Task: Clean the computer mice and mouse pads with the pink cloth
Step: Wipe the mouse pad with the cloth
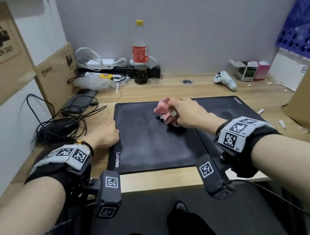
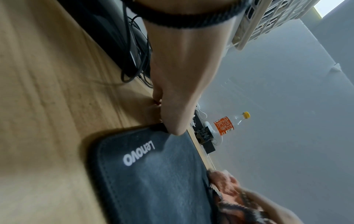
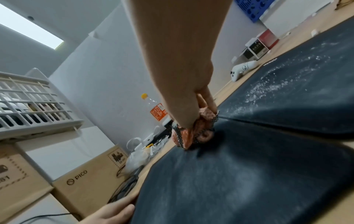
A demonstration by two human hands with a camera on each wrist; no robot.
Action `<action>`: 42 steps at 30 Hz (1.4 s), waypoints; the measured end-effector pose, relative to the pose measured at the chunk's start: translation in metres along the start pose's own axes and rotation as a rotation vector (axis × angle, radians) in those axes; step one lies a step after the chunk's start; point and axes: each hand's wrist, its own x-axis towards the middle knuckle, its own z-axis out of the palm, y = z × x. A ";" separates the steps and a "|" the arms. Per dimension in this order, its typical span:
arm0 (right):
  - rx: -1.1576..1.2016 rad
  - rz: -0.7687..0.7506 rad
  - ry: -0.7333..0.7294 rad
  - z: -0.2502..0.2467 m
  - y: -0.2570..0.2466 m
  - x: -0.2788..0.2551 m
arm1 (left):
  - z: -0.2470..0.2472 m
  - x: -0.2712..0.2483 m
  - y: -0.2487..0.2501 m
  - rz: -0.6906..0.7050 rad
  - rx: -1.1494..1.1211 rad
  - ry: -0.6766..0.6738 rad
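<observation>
Step in hand: while the near mouse pad [image 1: 149, 138] is under the cloth, I read this as mid-wipe on the first of two pads, not yet onto the mice.
Right hand: my right hand [image 1: 188, 114] has its fingers curled round the bunched pink cloth [image 1: 164, 110], which is pressed down on the pad's far middle; the right wrist view shows the wad touching the dark surface.
Left hand: my left hand [image 1: 106, 132] sits at the pad's left edge, thumb tip on the pad border in the left wrist view, fingers tucked against the table [image 1: 139, 93]; it seems to be holding the pad steady, though I cannot tell whether it pinches the edge.
Second pad: the other mouse pad [image 1: 229, 111] lies partly under the near one, to the right, with pale dusty specks across it.
Mouse: a black mouse [image 1: 63, 127] waits to the left among tangled cables [image 1: 47, 115], well apart from the cloth.
Next move calls for: I judge more strokes across the near pad with steady downward pressure, left hand bracing, then shifting the cloth onto the speckled pad.
Watch for: the top pad sliding.
</observation>
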 end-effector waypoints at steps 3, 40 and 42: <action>-0.010 -0.059 -0.210 0.031 -0.017 0.001 | 0.003 -0.004 -0.001 0.014 -0.044 0.021; 0.022 -0.042 -0.153 0.068 -0.002 0.064 | -0.001 0.031 0.003 0.119 -0.029 -0.023; 0.034 -0.042 -0.213 0.066 -0.003 0.034 | 0.000 0.029 0.005 0.102 -0.045 -0.005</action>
